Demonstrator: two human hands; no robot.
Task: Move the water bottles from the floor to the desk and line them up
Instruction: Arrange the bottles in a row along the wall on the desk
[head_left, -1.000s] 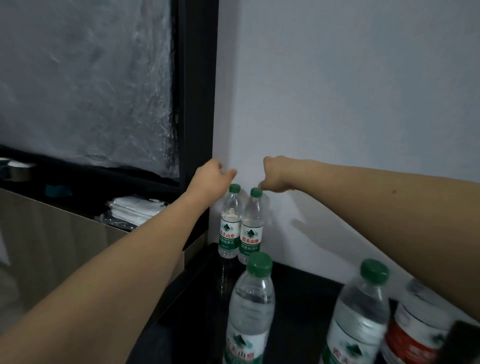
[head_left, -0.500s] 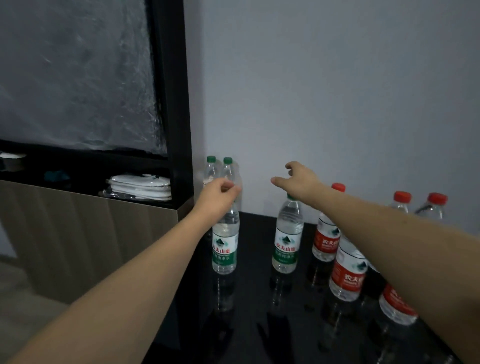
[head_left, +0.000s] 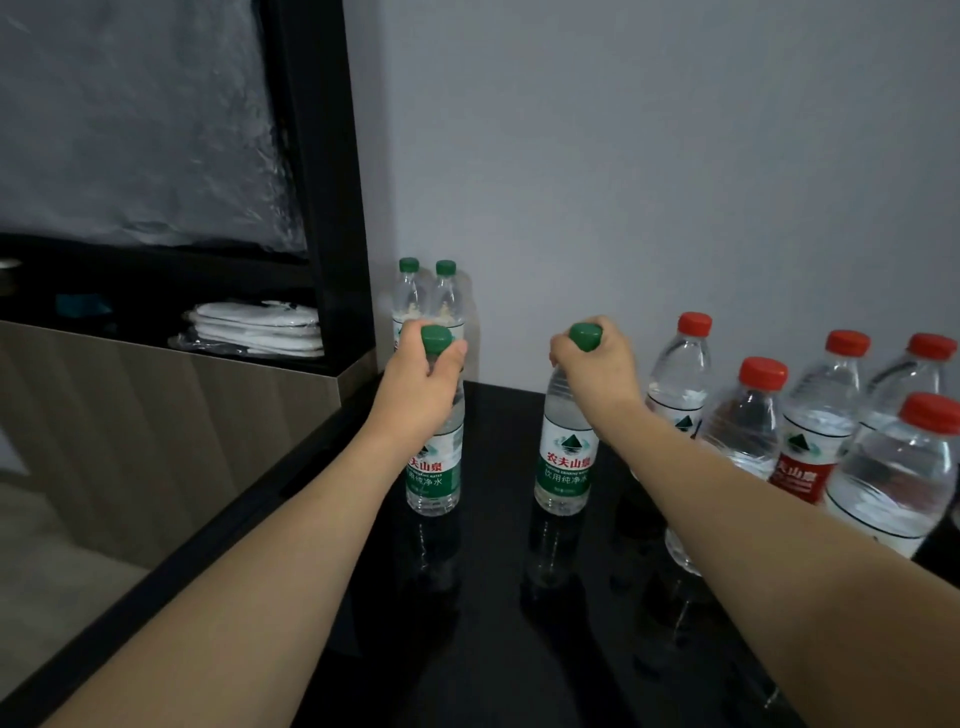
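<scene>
Green screw caps top the two water bottles under the hands: the left green-cap bottle (head_left: 435, 467) and the right green-cap bottle (head_left: 565, 467) stand upright on the glossy black desk (head_left: 493, 597), well apart from each other, each with a green-and-white label facing the camera and a dim reflection below its base. The left hand (head_left: 415, 387) is closed around the neck and shoulder of the left green-cap bottle, fingers wrapped, the cap protruding above the fist. The right hand (head_left: 595, 366) is closed in the same manner around the neck of the right green-cap bottle, its cap visible above the knuckles. Both bottle bases appear to rest on the desk surface; whether either is lifted slightly cannot be determined. Behind the left hand, two further green-cap bottles (head_left: 427, 296) stand side by side, touching or nearly touching, in the rear corner of the desk against the pale wall (head_left: 649, 156). To the right, a group of red-cap bottles (head_left: 748, 410) stands close together, at least five caps visible, partly covered by the right forearm. To the left of the desk, a black frame post (head_left: 324, 171) borders a recessed shelf holding folded white items in plastic wrap (head_left: 254, 330), above a wood-grain panel (head_left: 156, 426).
</scene>
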